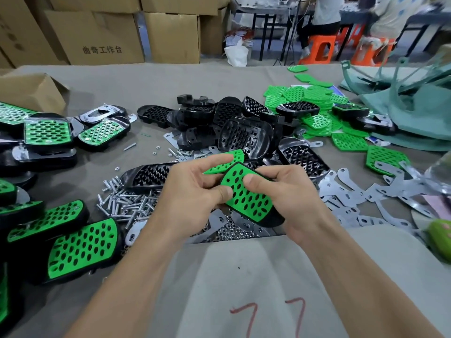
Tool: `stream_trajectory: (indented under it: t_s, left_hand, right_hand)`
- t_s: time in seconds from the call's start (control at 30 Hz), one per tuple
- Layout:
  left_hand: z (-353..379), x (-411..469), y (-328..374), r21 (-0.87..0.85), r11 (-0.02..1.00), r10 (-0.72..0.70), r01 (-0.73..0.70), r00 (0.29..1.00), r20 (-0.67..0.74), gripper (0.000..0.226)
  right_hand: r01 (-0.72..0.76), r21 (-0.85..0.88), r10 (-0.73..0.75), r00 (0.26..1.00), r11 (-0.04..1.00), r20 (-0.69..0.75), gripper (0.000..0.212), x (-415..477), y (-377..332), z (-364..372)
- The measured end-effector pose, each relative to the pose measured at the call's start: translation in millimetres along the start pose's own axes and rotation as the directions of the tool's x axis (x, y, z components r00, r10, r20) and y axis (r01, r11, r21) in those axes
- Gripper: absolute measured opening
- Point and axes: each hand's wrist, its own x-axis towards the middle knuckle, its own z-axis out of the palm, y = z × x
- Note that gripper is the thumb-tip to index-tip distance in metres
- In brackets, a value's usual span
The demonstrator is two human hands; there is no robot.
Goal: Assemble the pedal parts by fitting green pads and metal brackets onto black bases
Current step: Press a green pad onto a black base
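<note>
The grey worktop [146,81] carries a heap of black bases [234,123] at its middle. Loose green pads [314,103] lie toward the far right corner, finished pedals [83,247] along the left edge, brackets [353,191] at the right, and screws [127,201] left of middle. Above the near edge, both hands hold one base [273,219] with a pad [246,196] on it. The right hand [288,198] has its grip curled under the base, thumb pressing the pad. The left hand [192,191] pinches the pad's left edge in its grip, and a second pad [224,164] sticks out under its fingers.

left hand [192,193] curled, right hand [289,191] gripping
</note>
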Motion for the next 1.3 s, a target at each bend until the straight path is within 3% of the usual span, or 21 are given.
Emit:
stream_trajectory:
  t_s: [0.1,0.2,0.5,0.57,0.63,0.7,0.87,1.0,1.13,1.23,1.3]
  left_hand:
    - [-2,0,0,-0.053,0.998,-0.015,0.019,0.997,0.069,0.055]
    - [-3,-1,-1,-0.087,0.996,-0.025,0.035,0.993,0.117,0.063]
    - [4,0,-4,-0.1,0.995,-0.014,0.012,1.0,-0.02,0.067]
    - [3,1,-1,-0.165,0.986,-0.015,0.012,1.0,-0.021,0.067]
    - [0,2,1,-0.267,0.963,-0.04,0.023,0.998,-0.058,0.063]
    - [-1,3,3,-0.345,0.938,-0.071,0.034,0.993,-0.097,0.06]
    - [3,2,-2,-0.352,0.935,-0.095,0.038,0.985,-0.146,0.055]
    - [3,3,-3,-0.253,0.966,-0.005,-0.049,0.978,-0.209,0.059]
    - [3,5,-3,-0.237,0.97,-0.006,-0.048,0.975,-0.22,0.06]
    - [2,6,-4,-0.245,0.969,-0.017,-0.036,0.978,-0.209,0.058]
    - [5,5,-5,-0.213,0.976,-0.005,-0.04,0.978,-0.208,0.058]
  right_hand:
    - [-0.002,0.043,0.003,1.0,0.999,-0.019,0.018,0,-2,-2]
    - [0.001,0.096,0.0,1.0,0.995,-0.01,0.015,0,-4,0]
    - [0.043,0.019,-0.043,0.999,0.999,0.014,0.005,1,0,1]
    - [0.031,0.003,-0.031,0.989,1.0,0.143,0.015,2,-4,-7]
    - [0.028,0.1,-0.054,0.962,0.995,0.267,0.035,3,-7,-17]
    - [0.021,0.187,-0.072,0.96,0.982,0.27,0.05,2,-7,-22]
    - [0.033,0.076,-0.051,0.971,0.997,0.236,0.057,2,-4,-12]
    - [0.058,0.091,-0.07,0.988,0.994,0.14,0.051,3,-2,-7]
    - [0.039,0.098,-0.054,0.986,0.994,0.155,0.047,5,0,-6]
    - [-0.056,0.208,0.021,0.986,0.977,0.168,0.028,5,-4,-6]
    - [-0.081,0.243,0.06,0.994,0.967,0.092,0.015,6,-3,-3]
